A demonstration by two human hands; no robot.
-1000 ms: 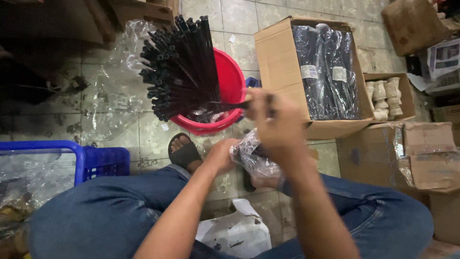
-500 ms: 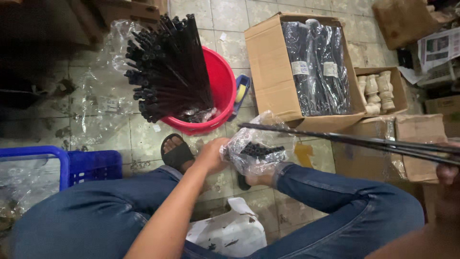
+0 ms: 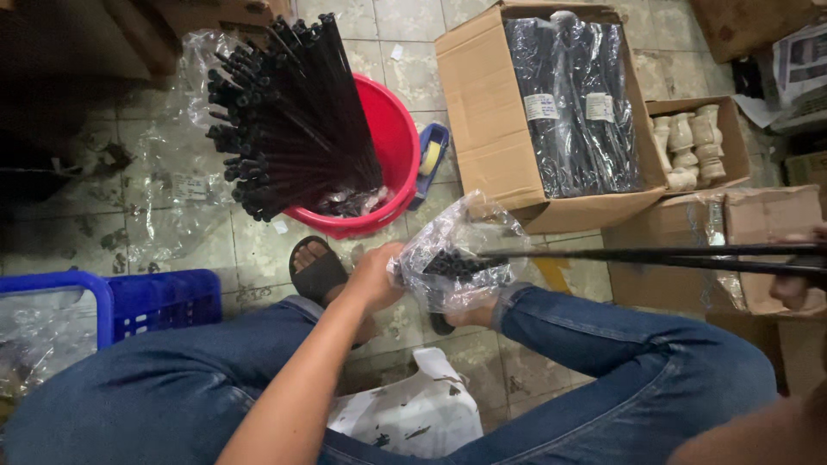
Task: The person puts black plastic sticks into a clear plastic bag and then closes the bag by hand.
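My left hand (image 3: 376,277) grips the mouth of a clear plastic bag (image 3: 457,250) held over my knees; the bag holds the heads of black cable ties. A few long black ties (image 3: 655,257) stretch out of the bag to the right. My right hand (image 3: 797,280) holds their far ends at the right edge, only partly in view. A red bucket (image 3: 396,146) stands on the floor ahead, with a large fanned bundle of black ties (image 3: 284,120) sticking out of it.
An open cardboard box (image 3: 491,112) holds wrapped black bundles (image 3: 573,103). A smaller box (image 3: 693,146) holds pale turned pieces. A tape dispenser (image 3: 431,159) lies by the bucket. A blue basket (image 3: 129,310) sits at left. A white bag (image 3: 413,413) lies between my legs.
My right hand has swung from in front of the bucket out to the far right, drawing a few long ties out of the bag. My left hand stays on the bag.
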